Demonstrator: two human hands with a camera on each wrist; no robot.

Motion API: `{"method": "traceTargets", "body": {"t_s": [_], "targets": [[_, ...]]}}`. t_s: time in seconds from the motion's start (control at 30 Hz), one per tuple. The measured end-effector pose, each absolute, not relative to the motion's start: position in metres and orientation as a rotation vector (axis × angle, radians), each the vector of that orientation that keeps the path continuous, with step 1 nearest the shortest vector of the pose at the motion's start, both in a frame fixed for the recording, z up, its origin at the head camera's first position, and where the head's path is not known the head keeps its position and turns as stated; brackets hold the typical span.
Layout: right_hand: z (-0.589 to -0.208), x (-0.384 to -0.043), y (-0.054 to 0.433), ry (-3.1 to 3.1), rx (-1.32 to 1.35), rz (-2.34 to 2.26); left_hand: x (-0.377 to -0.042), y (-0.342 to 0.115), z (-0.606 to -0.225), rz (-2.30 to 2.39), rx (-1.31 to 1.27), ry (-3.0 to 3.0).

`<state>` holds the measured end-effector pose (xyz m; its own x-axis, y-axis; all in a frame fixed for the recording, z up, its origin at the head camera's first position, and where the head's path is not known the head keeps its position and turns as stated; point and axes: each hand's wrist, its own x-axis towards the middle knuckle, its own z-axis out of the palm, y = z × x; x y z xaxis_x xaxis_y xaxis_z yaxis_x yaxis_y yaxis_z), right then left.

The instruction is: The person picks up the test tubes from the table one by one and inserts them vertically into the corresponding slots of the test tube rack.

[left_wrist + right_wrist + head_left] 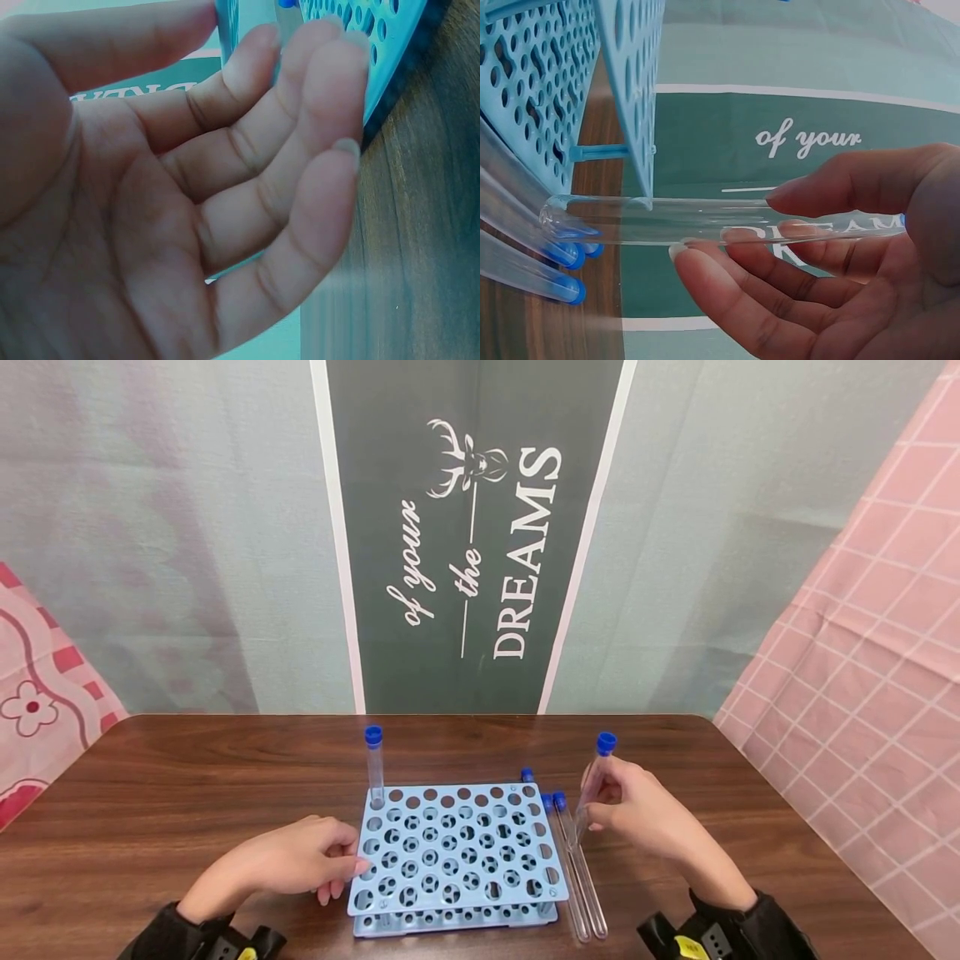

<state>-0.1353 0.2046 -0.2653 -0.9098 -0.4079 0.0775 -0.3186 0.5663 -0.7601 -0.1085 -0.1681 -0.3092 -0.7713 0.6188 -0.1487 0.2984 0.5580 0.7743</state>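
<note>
A light-blue test tube rack [557, 895] with rows of round holes stands near the table's front. At its left side, my left hand [300, 858] holds the edge of the top plate, thumb over the rim and fingers bent beneath. My right hand [648, 810] pinches a clear, blue-capped test tube [667, 221] between thumb and fingers. Cap up, it leans over the tubes at the rack's right, its rounded end low. Another capped test tube [376, 777] stands upright in the rack's back-left corner hole. Blue-capped test tubes [590, 893] lie along the right side, partly hidden by the rack.
The dark wood table [247, 760] ends at a grey-green cloth backdrop [247, 568] with white lettering on its dark middle panel. Pink checked cloth [862, 693] hangs at the right, and a flower-patterned cloth [45, 693] at the left.
</note>
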Motion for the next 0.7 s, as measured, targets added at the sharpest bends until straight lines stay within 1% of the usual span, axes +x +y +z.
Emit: {"method": "traceTargets", "body": {"t_s": [0.7], "targets": [[-0.243, -0.139, 0.195, 2.681, -0.680, -1.256, -0.107, -0.167, -0.307, 1.086, 0.731, 2.372]]}}
